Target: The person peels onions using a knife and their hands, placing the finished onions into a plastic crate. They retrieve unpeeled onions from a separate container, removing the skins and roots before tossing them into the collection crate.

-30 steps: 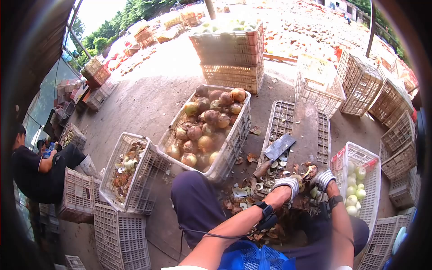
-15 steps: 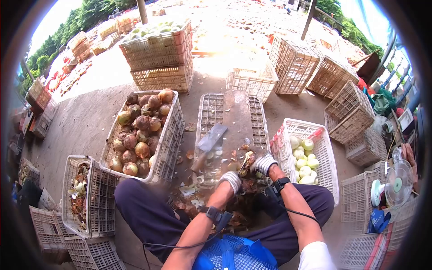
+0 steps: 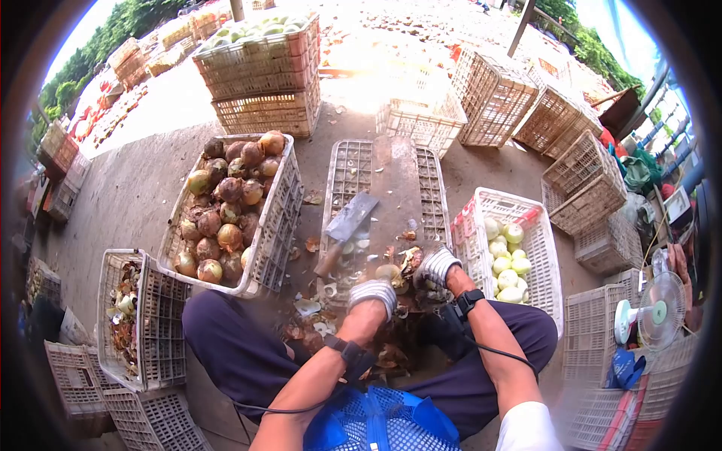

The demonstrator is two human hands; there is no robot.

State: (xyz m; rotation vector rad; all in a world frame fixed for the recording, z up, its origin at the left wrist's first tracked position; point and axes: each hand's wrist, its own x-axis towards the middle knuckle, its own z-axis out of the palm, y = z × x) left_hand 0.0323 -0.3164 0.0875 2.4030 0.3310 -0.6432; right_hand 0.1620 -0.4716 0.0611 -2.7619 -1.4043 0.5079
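My left hand and my right hand, both in striped gloves, hold one onion between them over a flat overturned crate. Loose brown skin hangs off the onion by my right hand. A cleaver lies on the crate just beyond my left hand, untouched. Peelings litter the crate and the ground under my hands.
A crate of unpeeled brown onions stands at left, a crate of peels nearer left. A white crate of peeled pale onions sits at right. Empty crates stack at the back and right; a small fan stands at far right.
The view swung right from a second ago, then steadied. My hands stayed together on the onion, shifting slightly as skin came off; the cleaver has not moved.
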